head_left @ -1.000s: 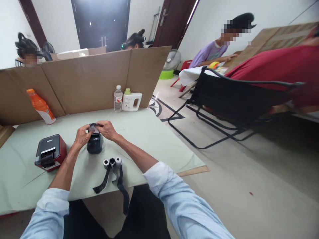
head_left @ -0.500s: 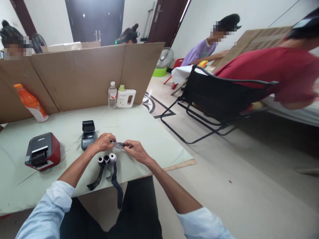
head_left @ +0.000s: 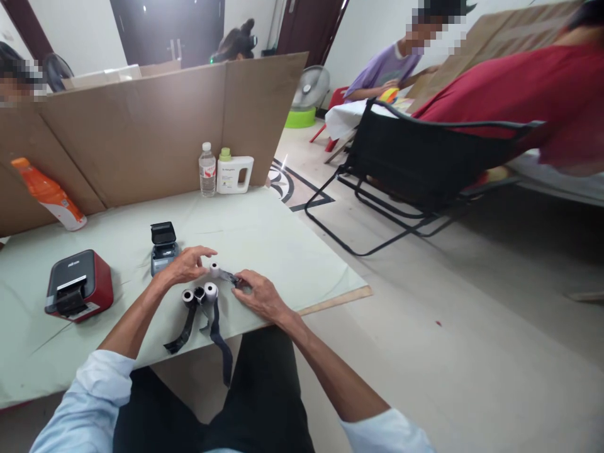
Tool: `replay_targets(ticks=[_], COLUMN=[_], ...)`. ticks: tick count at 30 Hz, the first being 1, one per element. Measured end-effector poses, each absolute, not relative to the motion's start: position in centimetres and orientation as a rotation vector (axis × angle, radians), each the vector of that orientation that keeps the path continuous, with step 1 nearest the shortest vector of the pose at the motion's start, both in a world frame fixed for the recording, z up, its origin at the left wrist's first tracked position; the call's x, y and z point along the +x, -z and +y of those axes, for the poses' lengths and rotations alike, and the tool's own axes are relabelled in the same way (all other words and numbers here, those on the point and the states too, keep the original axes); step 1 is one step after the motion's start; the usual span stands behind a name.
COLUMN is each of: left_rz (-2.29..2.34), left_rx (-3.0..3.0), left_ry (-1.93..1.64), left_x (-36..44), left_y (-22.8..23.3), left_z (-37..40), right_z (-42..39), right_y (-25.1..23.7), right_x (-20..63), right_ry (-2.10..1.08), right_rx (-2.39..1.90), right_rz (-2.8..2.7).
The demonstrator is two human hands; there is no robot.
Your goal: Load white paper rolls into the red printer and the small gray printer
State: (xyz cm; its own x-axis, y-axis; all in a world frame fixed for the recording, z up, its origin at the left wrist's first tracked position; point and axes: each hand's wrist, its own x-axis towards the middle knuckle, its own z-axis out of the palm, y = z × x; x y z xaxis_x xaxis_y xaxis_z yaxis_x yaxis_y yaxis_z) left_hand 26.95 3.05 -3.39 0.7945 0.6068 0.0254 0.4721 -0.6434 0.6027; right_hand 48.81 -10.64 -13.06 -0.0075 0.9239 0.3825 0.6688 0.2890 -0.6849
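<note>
Just beside L grip (head_left: 186, 265): wht roll (head_left: 214, 270)

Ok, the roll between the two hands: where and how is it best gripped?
The roll is probably best pinched by its round wall, from the left. Its hole faces the camera, leaving the wall exposed, and its dark strip runs rightward into the right hand, while the left hand is open beside it.

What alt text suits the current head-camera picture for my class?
A right hand pinches the dark strip trailing from a small white roll, the left hand open beside it, at a pale green table. Nearby sit three white rolls, an open-lidded dark grey device and a boxy red-and-black device.
</note>
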Motion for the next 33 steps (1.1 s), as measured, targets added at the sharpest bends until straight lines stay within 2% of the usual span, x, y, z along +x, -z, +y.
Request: replay_targets(ticks=[4, 11, 23, 28, 33], left_rz=[0.933, 0.961, 0.91, 0.988, 0.979], left_rx=[2.367, 2.305, 2.419, 2.514, 2.467], left_ry=[-0.433, -0.288, -0.291, -0.189, -0.189], left_x=[23.7, 20.4, 22.2, 23.6, 23.6], left_y=[1.6, 2.0, 3.5, 4.5, 3.2], left_z=[1.4, -2.7, -3.6, -4.3, -5.0], right_z=[-12.2, -15.3, -15.3, -15.0, -14.8], right_y=[12.1, 10.3, 10.2, 10.0, 9.4], right_x=[48.5, 45.4, 42.2, 42.2, 42.3], right_ry=[-0.376, -0.188, -0.24, -0.249, -0.298], right_rx=[-1.424, -1.273, -1.17, -1.155, -1.154], right_rz=[-1.716, -1.55, -1.608, -1.6, -1.561])
